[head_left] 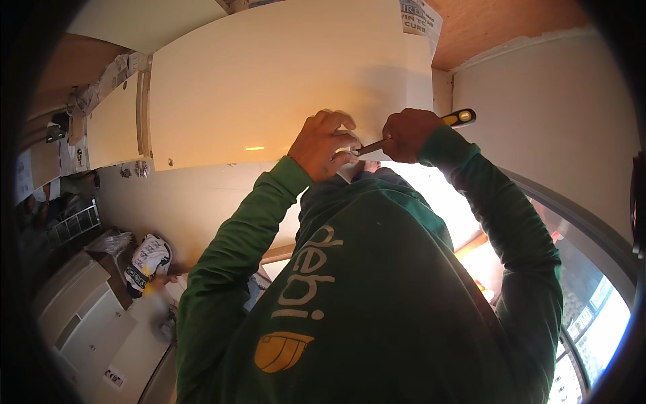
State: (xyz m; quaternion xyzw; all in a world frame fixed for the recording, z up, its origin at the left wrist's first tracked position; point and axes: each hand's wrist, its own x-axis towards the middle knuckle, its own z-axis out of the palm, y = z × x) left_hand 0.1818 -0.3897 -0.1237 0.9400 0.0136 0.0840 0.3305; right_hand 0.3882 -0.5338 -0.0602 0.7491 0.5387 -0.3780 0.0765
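Yellow and black plastic forms the handle of a screwdriver (417, 131), which is gripped in the clenched right hand (409, 134); its metal shaft is pointed leftward to the lower edge of a pale laminate cabinet door (269, 81). The tip is hidden behind the left hand (323, 145), whose fingers are curled against that lower edge, just beside the shaft; whether something small is pinched there cannot be told. Both forearms are covered by green sleeves (229, 249), and a green garment with a pale print and an orange-yellow emblem (281, 350) is seen filling the lower middle of the view.

A second, narrower cabinet door (114, 121) is seen to the left of the first. A white sheet printed in black (418, 17) is hung over the top right corner of the large door, against a bare wooden board (498, 23). A plain white wall (538, 114) is seen to the right, and a bright window (592, 316) is set low on that side. At lower left, a white plastic bag with dark print (148, 259) is set beside white furniture panels (87, 316), one marked by a small rectangular white label (114, 378). Papers and pictures are pinned on the far left wall, too small to make out.
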